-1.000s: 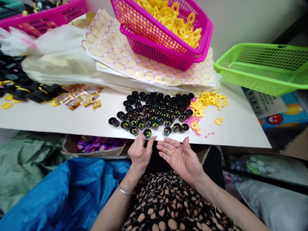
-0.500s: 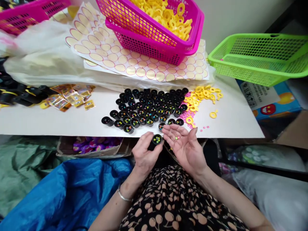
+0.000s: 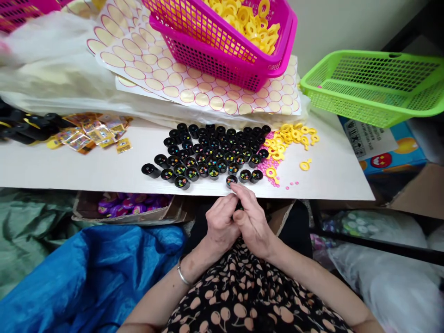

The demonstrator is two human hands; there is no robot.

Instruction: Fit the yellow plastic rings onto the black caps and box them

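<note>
My left hand (image 3: 220, 224) and my right hand (image 3: 252, 221) are pressed together just below the near edge of the white table (image 3: 104, 171). The left hand's fingers curl round a small black cup (image 3: 238, 214), of which only a sliver shows. My right hand is tipped palm-down over that cup, its fingers close together; what lies in it is hidden. On the table just beyond the fingertips stands a cluster of several black cups (image 3: 211, 152), most holding small coloured beads. Yellow rings (image 3: 291, 136) and tiny pink beads (image 3: 268, 167) lie to the cluster's right.
Stacked pink baskets (image 3: 222, 60) with yellow rings sit on round-sticker sheets (image 3: 166, 78) at the back. A green basket (image 3: 374, 85) stands right. Foil packets (image 3: 93, 134) and black parts (image 3: 24, 127) lie left. Below the table are a blue sheet (image 3: 93, 273) and a box (image 3: 128, 208).
My left hand took a black cup from the table's front row and brought it down. My right hand, earlier palm-up with small beads, has turned over onto the cup.
</note>
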